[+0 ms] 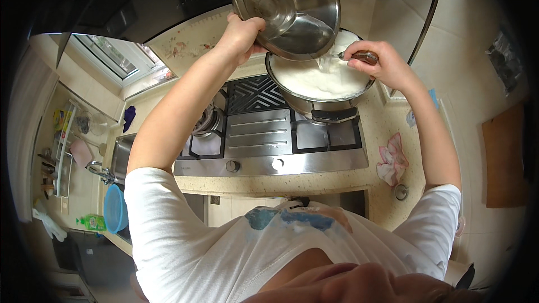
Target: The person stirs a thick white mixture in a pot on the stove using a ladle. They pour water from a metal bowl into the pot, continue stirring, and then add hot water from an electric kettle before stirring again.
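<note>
My left hand [245,35] grips the rim of a stainless steel basin [273,4], tilted with its mouth facing me. The basin's lower lip hangs over a large steel pot [300,102] on the right-hand burner. White, flour-like or paste-like contents [313,78] fill the pot nearly to its rim. In my right hand [379,59] is the brown handle [364,57] of a utensil; its working end is hard to make out against the white. Some clear liquid appears to lie along the basin's lower wall.
A steel gas hob [259,134] carries the pot. On the counter to its right lie a crumpled pink-edged cloth [392,160] and a small round jar [401,192]. Leftwards are a sink [123,153], a blue plastic basin [115,209] and a green detergent bottle [93,222]. A dark range hood [177,4] hangs above.
</note>
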{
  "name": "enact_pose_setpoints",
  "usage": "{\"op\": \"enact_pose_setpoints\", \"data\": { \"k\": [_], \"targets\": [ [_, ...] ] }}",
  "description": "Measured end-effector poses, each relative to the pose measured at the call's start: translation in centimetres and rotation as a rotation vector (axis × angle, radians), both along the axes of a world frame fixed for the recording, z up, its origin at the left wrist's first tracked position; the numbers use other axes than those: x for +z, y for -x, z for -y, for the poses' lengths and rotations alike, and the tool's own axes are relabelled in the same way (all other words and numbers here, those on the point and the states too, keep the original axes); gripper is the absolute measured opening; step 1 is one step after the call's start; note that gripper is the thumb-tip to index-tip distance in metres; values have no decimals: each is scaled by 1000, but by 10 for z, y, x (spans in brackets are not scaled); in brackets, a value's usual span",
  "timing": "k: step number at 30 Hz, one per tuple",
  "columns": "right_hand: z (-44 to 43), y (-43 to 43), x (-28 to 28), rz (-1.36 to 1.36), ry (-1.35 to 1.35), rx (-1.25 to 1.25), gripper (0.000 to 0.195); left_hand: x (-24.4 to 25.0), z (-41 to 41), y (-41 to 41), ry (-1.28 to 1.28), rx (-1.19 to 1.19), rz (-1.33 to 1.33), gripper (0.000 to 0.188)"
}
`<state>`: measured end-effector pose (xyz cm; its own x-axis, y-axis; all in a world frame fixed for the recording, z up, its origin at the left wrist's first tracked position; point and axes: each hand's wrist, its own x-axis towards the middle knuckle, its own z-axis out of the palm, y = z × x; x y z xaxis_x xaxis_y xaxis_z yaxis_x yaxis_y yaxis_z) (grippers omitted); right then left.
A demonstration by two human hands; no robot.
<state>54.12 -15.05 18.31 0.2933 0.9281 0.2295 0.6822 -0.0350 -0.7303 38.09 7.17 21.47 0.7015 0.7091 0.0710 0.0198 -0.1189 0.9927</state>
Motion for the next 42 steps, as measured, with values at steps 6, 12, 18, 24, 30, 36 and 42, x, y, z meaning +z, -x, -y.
{"op": "enact_pose_setpoints", "data": {
  "k": [6, 12, 18, 24, 30, 36, 42],
  "targets": [
    [7, 0, 5, -28, -67, 19, 9, -6, -5, 8, 17, -32, -7, 45],
    [20, -5, 2, -137, -202, -36, 8, -7, -8, 29, 208, -110, 72, 35],
    [41, -3, 4, -146, -305, -98, 9, -6, 14, 53, 561, -7, 241, 21],
    [72, 6, 18, -75, -386, -158, 11, -13, 2, 96, 775, -40, 325, 31],
    [96, 5, 21, -136, -397, -98, 14, -23, 9, 141, 845, 51, 427, 43],
    [84, 18, 6, -278, -273, -17, 12, -62, 5, 210, 919, 125, 520, 40],
    [62, 5, -6, -232, -243, -68, 13, -118, 28, 264, 945, 242, 550, 38]
  ]
}}
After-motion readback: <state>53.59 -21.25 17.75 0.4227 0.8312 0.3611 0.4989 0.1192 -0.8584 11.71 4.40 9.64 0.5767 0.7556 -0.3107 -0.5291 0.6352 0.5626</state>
